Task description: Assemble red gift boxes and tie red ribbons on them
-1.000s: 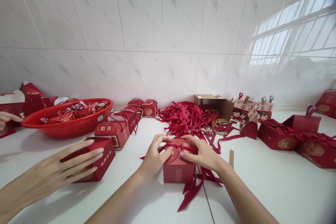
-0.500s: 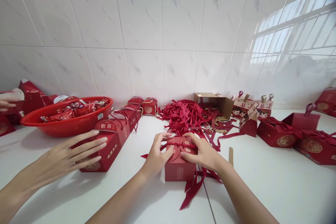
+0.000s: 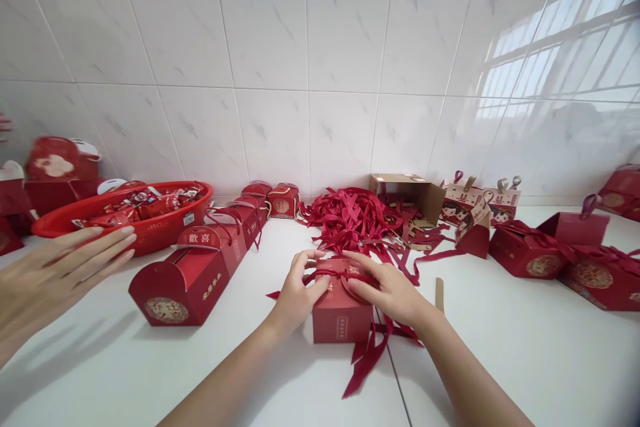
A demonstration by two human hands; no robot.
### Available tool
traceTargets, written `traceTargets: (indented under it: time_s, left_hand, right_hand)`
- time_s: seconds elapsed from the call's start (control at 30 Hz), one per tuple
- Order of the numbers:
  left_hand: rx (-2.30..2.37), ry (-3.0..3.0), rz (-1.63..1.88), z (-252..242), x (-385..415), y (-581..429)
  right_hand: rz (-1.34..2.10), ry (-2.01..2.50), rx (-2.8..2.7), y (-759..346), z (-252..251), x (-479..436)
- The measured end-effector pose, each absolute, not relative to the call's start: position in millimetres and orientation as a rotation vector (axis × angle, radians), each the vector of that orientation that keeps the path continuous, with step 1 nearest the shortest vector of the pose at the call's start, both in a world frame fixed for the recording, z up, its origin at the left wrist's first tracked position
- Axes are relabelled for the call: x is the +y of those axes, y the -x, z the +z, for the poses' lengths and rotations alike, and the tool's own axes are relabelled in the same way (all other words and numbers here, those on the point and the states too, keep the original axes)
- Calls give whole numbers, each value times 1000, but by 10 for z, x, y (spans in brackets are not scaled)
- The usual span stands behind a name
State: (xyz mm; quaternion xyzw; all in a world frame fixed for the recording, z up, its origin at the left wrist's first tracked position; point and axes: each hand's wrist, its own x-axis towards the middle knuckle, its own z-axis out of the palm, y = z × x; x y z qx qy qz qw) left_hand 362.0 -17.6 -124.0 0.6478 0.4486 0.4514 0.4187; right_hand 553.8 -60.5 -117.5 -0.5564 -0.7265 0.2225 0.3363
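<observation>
A small red gift box (image 3: 342, 321) stands upright on the white table in front of me, with a dark red ribbon (image 3: 345, 274) crossing its rounded top. My left hand (image 3: 299, 290) is curled round the box's left upper side, its thumb resting on the lid flap. From the right, my right hand (image 3: 387, 288) holds the top in the same way, thumb and fingers over the flap and ribbon. Loose ribbon tails (image 3: 367, 360) trail out at the box's right front. What the far fingertips press on is partly hidden.
A co-worker's open hand (image 3: 70, 270) reaches in at left, beside a row of red boxes (image 3: 200, 280) and a red basin (image 3: 155, 237) of wrapped packets. Behind my box lie a ribbon heap (image 3: 350, 213) and a cardboard box (image 3: 407, 180). Finished-looking boxes (image 3: 525, 257) stand right.
The co-worker's hand has drawn back to the left, off the front box of the row. Both of my hands stay on the gift box with little movement.
</observation>
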Motion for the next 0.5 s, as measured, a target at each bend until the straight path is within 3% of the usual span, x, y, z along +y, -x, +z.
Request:
traceTargets:
  time_s: [0.2, 0.5]
  left_hand:
    - [1014, -1570, 1084, -1282, -169, -3628]
    - [1075, -1456, 1138, -1246, -171, -3643]
  right_hand:
    - [537, 1441, -1961, -5512, -1129, -620]
    - [752, 1317, -1786, -5510, -1249, -572]
